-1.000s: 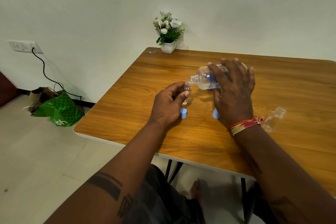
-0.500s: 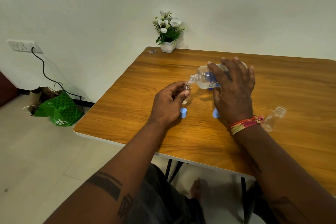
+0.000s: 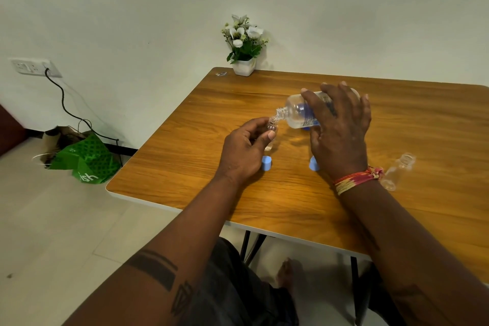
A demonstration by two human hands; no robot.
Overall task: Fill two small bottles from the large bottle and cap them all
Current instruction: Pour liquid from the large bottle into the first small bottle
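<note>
My right hand [image 3: 340, 130] grips the large clear bottle [image 3: 293, 114], tipped sideways with its open neck pointing left and down. Its mouth sits right over the mouth of a small clear bottle [image 3: 271, 131], which stands upright on the wooden table [image 3: 185, 156] and is pinched between the thumb and fingers of my left hand [image 3: 244, 151]. A second small bottle [image 3: 398, 171], uncapped, stands to the right of my right wrist. One blue cap [image 3: 266, 163] lies by my left hand. Another blue cap [image 3: 313, 163] shows partly under my right hand.
A white pot of flowers [image 3: 244, 46] stands at the table's far left corner, with a small scrap [image 3: 221, 74] beside it. On the floor to the left lie a green bag [image 3: 84, 160] and a black cable running up to a wall socket [image 3: 33, 67].
Both hands and the bottles hold almost the same pose; the large bottle stays tipped over the small one.
</note>
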